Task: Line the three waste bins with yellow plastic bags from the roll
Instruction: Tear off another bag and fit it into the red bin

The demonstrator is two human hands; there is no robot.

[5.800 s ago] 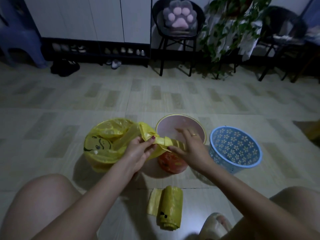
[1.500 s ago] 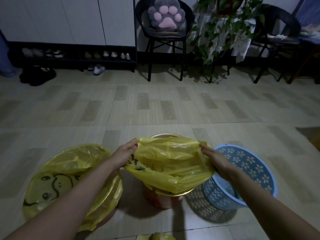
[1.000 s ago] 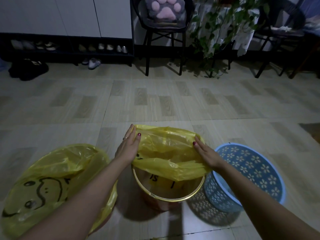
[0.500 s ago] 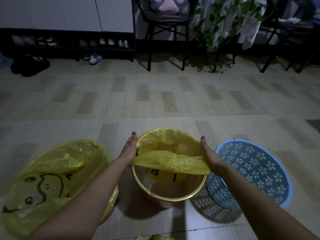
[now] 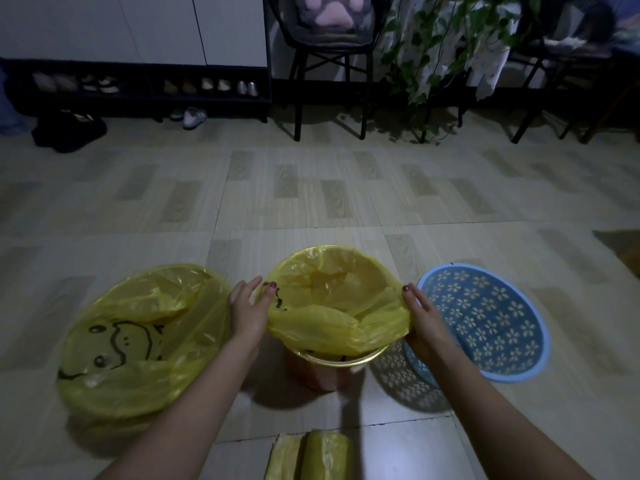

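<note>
No words, brands or numbers can be read here. The yellow bag lining the left bin carries only a black cartoon face drawing, without letters. Small black marks show on the bag over the middle bin, but they are too small and folded to read.

A dimly lit home interior is shown: a low shoe rack filled with pairs under white cabinets at 11 o'clock, a paw-print cushion on a black chair at 12, a trailing houseplant at 1, wood-pattern floor tiles throughout.
</note>
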